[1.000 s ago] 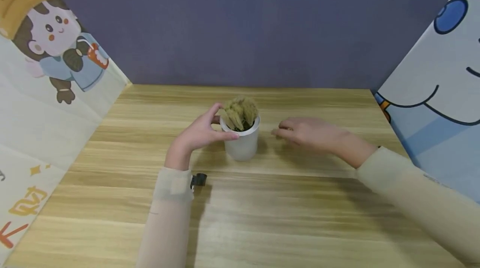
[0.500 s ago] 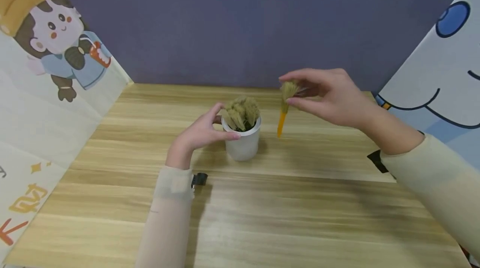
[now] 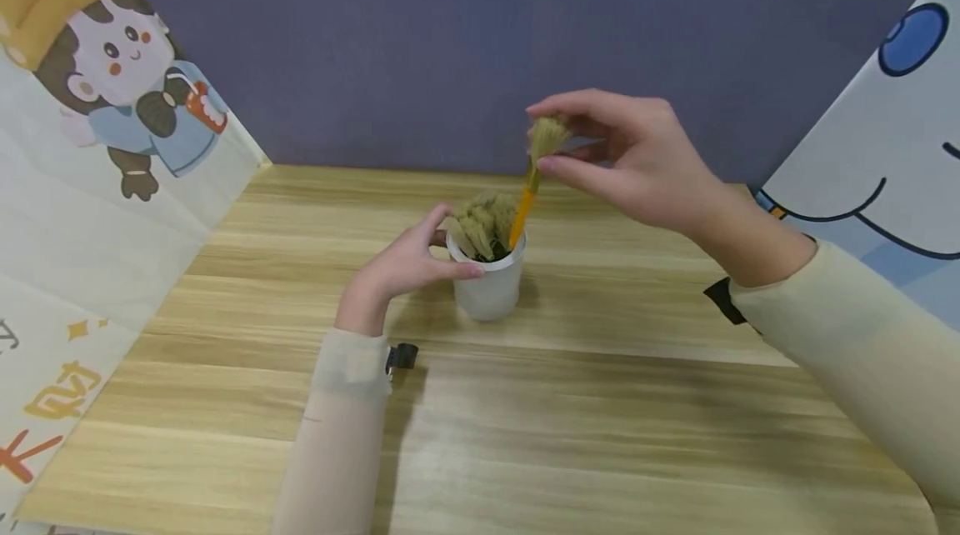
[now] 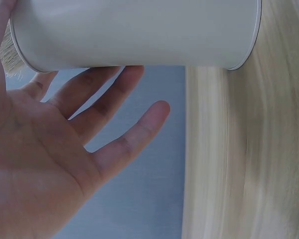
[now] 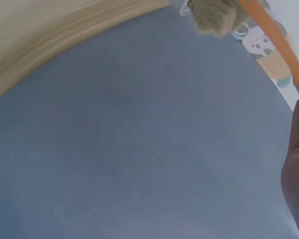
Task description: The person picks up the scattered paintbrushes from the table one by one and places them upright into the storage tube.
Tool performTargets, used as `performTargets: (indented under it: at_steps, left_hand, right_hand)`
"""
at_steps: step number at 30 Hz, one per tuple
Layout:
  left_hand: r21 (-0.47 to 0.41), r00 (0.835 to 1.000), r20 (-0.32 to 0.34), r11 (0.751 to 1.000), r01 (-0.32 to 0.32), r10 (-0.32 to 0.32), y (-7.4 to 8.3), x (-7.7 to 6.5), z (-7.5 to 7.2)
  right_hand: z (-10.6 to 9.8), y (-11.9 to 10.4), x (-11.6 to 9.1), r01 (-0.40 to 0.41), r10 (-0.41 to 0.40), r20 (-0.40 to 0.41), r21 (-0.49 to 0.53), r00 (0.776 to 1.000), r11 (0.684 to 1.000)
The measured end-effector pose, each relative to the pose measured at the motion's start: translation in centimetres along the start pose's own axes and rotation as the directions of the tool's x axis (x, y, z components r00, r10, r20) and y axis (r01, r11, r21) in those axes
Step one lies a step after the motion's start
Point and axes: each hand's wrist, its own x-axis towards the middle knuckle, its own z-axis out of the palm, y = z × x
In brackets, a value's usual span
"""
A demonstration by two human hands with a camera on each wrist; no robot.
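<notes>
A white cup point(image 3: 486, 293) stands upright on the table, with several tan bristle tufts point(image 3: 483, 218) bunched at its mouth. My left hand point(image 3: 401, 264) grips the cup near the rim, thumb in front and fingers behind; the left wrist view shows the little finger point(image 4: 139, 132) held off the cup wall point(image 4: 134, 35). Above and to the right, my right hand point(image 3: 618, 156) pinches a brush point(image 3: 528, 193) by its tan bristles. Its orange handle point(image 5: 274, 35) slants down, and the tip is at the cup's mouth, beside the tufts. How deep the tip sits cannot be told.
The wood-grain table point(image 3: 600, 435) ends at a dark blue-grey wall point(image 3: 405, 52) behind the cup. Printed cartoon panels stand left point(image 3: 45, 210) and right point(image 3: 840, 160). A black strap piece point(image 3: 402, 356) sits at my left wrist.
My right hand has risen from the table right of the cup, bringing up the brush, then moved left so the handle tip reaches the cup's mouth. The left hand keeps its grip.
</notes>
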Motion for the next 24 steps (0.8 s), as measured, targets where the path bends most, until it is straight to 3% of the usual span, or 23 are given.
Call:
performTargets:
  at_steps: [6,13,24]
  left_hand:
    - [-0.003,1.000,-0.004,1.000,-0.009,0.009,0.1,0.0,-0.1]
    - [-0.007,1.000,0.002,1.000,-0.023,0.023,-0.1,0.0,-0.2]
    - [-0.018,0.999,0.011,0.999,-0.039,0.039,-0.1,-0.2,-0.3]
  right_hand:
    - [1.6,0.6,0.6,-0.028,0.028,0.021,0.008,0.999,1.000]
    - [3.2,0.5,1.1,0.060,-0.061,0.010,0.080,0.998,0.995]
    - [6.5,1.8,0.5,0.202,-0.194,0.130,-0.050,0.972,0.978]
